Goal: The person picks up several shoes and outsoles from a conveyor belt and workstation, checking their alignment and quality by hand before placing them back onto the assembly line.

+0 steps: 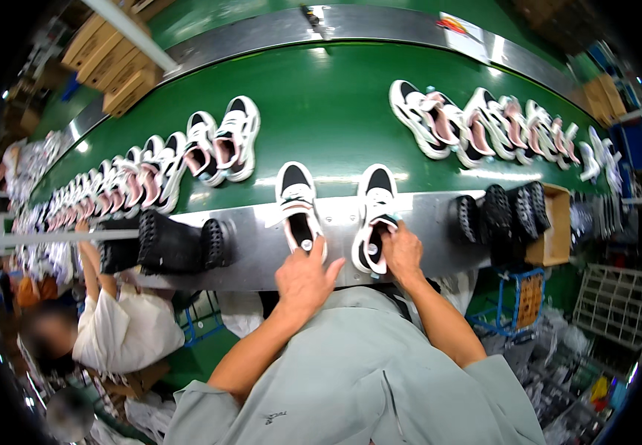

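Two white-and-black sneakers with pink linings stand side by side before me, toes pointing away, across the edge of the green belt and the metal ledge. My left hand (308,280) is at the heel of the left sneaker (295,194). Its index finger reaches to the heel opening, the thumb stands apart, and the other fingers look partly curled. On the right sneaker (377,194), my right hand (404,251) grips the collar from the right side, with fingertips near the opening. A small round pale label shows inside each shoe.
Rows of similar sneakers line the green belt (321,111) at left and right. Black ridged rollers (180,243) sit on the metal ledge (261,256) at both sides, with a cardboard box (556,222) at right. A co-worker in a white top (124,334) works at left.
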{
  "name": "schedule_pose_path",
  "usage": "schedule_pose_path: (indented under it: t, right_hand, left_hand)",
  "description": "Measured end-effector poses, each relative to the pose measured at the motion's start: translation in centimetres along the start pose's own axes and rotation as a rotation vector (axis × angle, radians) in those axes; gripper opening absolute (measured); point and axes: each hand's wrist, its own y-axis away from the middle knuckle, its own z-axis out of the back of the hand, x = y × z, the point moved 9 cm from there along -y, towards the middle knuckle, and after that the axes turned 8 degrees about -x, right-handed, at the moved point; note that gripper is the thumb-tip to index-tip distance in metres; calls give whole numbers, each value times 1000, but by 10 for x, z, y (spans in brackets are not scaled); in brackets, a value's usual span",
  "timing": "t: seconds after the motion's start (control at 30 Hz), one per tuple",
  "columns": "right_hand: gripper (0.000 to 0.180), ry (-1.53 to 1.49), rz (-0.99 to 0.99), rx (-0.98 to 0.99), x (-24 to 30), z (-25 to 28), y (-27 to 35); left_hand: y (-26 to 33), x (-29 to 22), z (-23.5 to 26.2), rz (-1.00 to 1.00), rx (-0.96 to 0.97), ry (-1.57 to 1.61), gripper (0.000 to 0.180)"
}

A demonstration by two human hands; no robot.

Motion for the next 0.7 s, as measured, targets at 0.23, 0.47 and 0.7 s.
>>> schedule_pose_path:
  t: [0.23,0.47,0.7]
  right_hand:
    - [32,61,143,80,33,-8,-14]
    - [48,35,130,121,6,45,3]
    - [22,-452,-118,270,26,38,44]
  left_hand:
    - [-14,22,-44,-82,110,335,43]
    - [31,61,76,-100,-442,267,20]
    - [117,288,217,490,-978,-303,29]
